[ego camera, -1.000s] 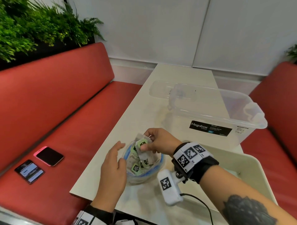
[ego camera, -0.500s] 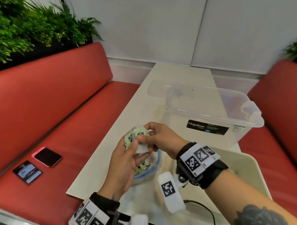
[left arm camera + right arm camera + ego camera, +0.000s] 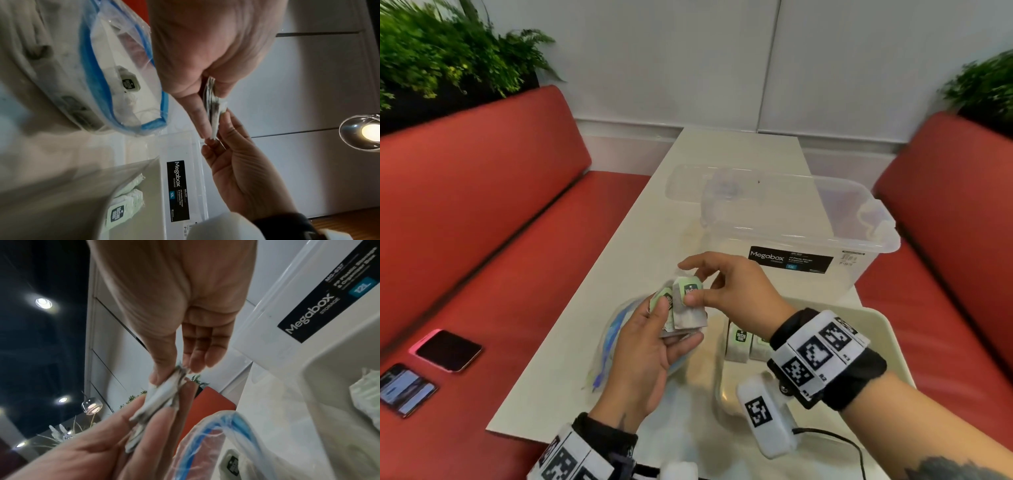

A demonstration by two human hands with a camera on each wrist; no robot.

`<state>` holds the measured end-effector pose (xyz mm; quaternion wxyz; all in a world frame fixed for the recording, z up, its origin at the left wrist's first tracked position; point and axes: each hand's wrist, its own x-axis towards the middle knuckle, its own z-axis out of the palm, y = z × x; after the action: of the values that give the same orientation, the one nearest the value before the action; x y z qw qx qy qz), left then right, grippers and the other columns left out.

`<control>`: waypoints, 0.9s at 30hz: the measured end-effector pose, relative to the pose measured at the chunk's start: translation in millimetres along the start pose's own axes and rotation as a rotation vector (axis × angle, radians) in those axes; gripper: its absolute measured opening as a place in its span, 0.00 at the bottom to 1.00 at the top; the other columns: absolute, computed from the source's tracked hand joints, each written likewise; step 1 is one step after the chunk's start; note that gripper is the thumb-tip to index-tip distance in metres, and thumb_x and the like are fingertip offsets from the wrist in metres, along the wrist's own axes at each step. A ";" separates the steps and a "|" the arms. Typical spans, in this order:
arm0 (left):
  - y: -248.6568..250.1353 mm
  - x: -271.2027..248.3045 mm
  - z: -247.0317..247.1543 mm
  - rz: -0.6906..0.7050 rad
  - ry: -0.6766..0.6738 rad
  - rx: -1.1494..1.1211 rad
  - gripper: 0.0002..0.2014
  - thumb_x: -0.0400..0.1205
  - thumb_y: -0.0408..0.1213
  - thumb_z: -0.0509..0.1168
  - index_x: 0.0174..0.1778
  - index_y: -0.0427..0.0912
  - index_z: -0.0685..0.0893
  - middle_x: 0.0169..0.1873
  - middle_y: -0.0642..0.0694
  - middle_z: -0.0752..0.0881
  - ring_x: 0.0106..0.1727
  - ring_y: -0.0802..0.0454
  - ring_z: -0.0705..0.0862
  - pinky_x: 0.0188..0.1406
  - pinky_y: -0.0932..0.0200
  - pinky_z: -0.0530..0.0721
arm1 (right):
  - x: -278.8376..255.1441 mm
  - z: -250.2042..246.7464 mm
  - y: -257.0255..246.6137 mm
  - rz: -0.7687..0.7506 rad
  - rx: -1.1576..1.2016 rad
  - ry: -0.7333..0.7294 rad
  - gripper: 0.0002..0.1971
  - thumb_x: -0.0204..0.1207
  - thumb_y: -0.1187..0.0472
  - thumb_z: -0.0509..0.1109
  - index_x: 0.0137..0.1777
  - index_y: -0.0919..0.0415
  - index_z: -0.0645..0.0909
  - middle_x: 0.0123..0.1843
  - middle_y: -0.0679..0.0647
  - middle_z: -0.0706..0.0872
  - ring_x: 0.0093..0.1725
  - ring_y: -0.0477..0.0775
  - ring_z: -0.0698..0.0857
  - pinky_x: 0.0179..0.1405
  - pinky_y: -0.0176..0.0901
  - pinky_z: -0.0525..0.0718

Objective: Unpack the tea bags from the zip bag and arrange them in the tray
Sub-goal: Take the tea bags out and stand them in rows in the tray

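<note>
Between red benches (image 3: 493, 219), white table (image 3: 726, 161).

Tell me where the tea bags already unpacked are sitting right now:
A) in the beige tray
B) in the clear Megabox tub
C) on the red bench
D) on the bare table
A: two tea bags lie side by side in the beige tray, just behind the right wrist.

Even, bright indoor light in the head view; the ferns (image 3: 441, 58) smear toward the bowed corners. Both wrist views are soft, with the ceiling lamp (image 3: 368, 132) glaring.
</note>
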<state>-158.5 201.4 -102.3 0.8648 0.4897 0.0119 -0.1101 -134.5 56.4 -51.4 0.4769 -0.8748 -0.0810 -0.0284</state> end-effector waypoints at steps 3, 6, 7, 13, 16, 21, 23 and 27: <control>-3.7 0.7 4.8 -0.003 -0.003 0.027 0.13 0.83 0.40 0.57 0.60 0.43 0.82 0.44 0.46 0.91 0.41 0.53 0.90 0.32 0.61 0.88 | -3.5 -5.4 3.3 0.002 0.003 0.063 0.14 0.62 0.62 0.82 0.45 0.46 0.86 0.37 0.44 0.84 0.29 0.31 0.77 0.36 0.28 0.72; -6.9 1.4 8.0 -0.003 0.015 0.080 0.13 0.85 0.38 0.56 0.62 0.42 0.81 0.48 0.44 0.90 0.43 0.50 0.90 0.33 0.60 0.88 | -5.0 -14.3 4.2 0.003 -0.018 0.113 0.11 0.63 0.63 0.81 0.36 0.47 0.84 0.33 0.41 0.84 0.28 0.33 0.77 0.32 0.24 0.72; -7.5 1.1 8.2 -0.006 0.025 0.098 0.13 0.85 0.38 0.56 0.63 0.43 0.80 0.50 0.43 0.90 0.45 0.48 0.90 0.33 0.60 0.88 | -5.0 -18.8 4.5 0.004 -0.033 0.115 0.12 0.64 0.63 0.81 0.33 0.46 0.82 0.32 0.41 0.84 0.28 0.35 0.77 0.33 0.26 0.73; -11.9 0.5 -2.3 -0.035 0.029 0.204 0.15 0.86 0.38 0.54 0.67 0.43 0.76 0.56 0.43 0.88 0.52 0.44 0.89 0.38 0.57 0.89 | -5.7 -63.5 5.4 0.081 -0.194 -0.009 0.10 0.70 0.60 0.78 0.33 0.47 0.81 0.33 0.43 0.84 0.35 0.43 0.80 0.39 0.36 0.78; -14.7 -2.9 -2.4 -0.042 -0.019 0.264 0.14 0.86 0.37 0.55 0.65 0.41 0.77 0.53 0.43 0.89 0.49 0.46 0.90 0.36 0.57 0.89 | -5.1 -82.6 10.3 0.116 -0.310 -0.009 0.09 0.69 0.60 0.79 0.34 0.48 0.81 0.31 0.42 0.82 0.32 0.40 0.78 0.30 0.24 0.72; -21.7 -6.6 6.3 -0.054 -0.092 0.359 0.14 0.84 0.36 0.58 0.64 0.44 0.78 0.58 0.44 0.85 0.49 0.49 0.89 0.41 0.55 0.89 | -6.0 -96.2 23.9 0.175 -0.404 -0.048 0.06 0.68 0.60 0.79 0.35 0.50 0.84 0.32 0.42 0.84 0.33 0.38 0.79 0.33 0.31 0.72; -24.1 -7.3 11.6 -0.044 -0.137 0.395 0.12 0.83 0.36 0.60 0.62 0.46 0.80 0.57 0.46 0.86 0.52 0.48 0.89 0.42 0.55 0.89 | -6.4 -99.5 30.7 0.193 -0.446 -0.066 0.06 0.68 0.60 0.78 0.36 0.50 0.84 0.32 0.42 0.84 0.34 0.40 0.80 0.35 0.33 0.73; -30.9 -14.8 24.5 0.068 -0.260 0.517 0.07 0.82 0.42 0.63 0.54 0.51 0.83 0.45 0.55 0.90 0.48 0.54 0.89 0.44 0.63 0.86 | -7.1 -107.7 47.8 0.239 -0.610 -0.090 0.08 0.68 0.62 0.78 0.36 0.50 0.83 0.31 0.40 0.81 0.37 0.45 0.81 0.39 0.36 0.75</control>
<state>-181.3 168.0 -113.8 0.7087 0.6758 -0.1439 -0.1424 -130.4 -60.2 -33.4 0.1888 -0.9810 0.0135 0.0433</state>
